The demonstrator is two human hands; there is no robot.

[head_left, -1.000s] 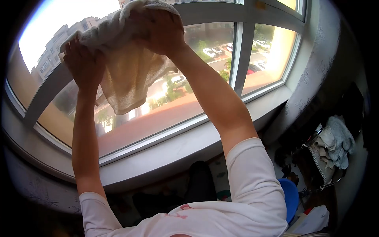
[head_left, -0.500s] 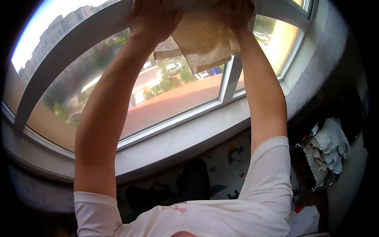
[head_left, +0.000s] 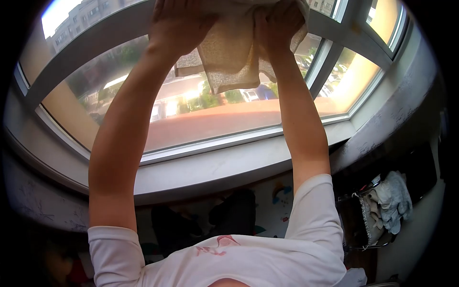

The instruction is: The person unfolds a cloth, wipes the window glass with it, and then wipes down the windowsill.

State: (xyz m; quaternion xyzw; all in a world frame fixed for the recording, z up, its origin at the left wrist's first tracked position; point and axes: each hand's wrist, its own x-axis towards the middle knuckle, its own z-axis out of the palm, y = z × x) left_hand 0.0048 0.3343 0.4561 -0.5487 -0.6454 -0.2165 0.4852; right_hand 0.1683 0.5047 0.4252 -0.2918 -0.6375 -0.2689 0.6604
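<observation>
"Where is the cloth (head_left: pixel 229 62) now?"

"It is at twelve o'clock, high in front of the window frame (head_left: pixel 331 71). Its lower corners hang free towards six o'clock, above the sill (head_left: pixel 210 173)."

"And how do the hands hold it?"

"The right hand (head_left: pixel 279 31), at one o'clock, has its fingers bent and closed on a fold of the cloth. The left hand (head_left: pixel 177 28), at eleven, lies against the other side with the thumb stretched inward. Whether it grips or only presses, I cannot tell, because the fingers reach the edge of the view."

"Why so far apart?"

"I think this supports both sides, so the middle does not sag much."

"And at four o'clock?"

"A dark basket (head_left: pixel 366 222) with crumpled fabrics (head_left: pixel 396 193) in it, well apart from the hands."
</observation>
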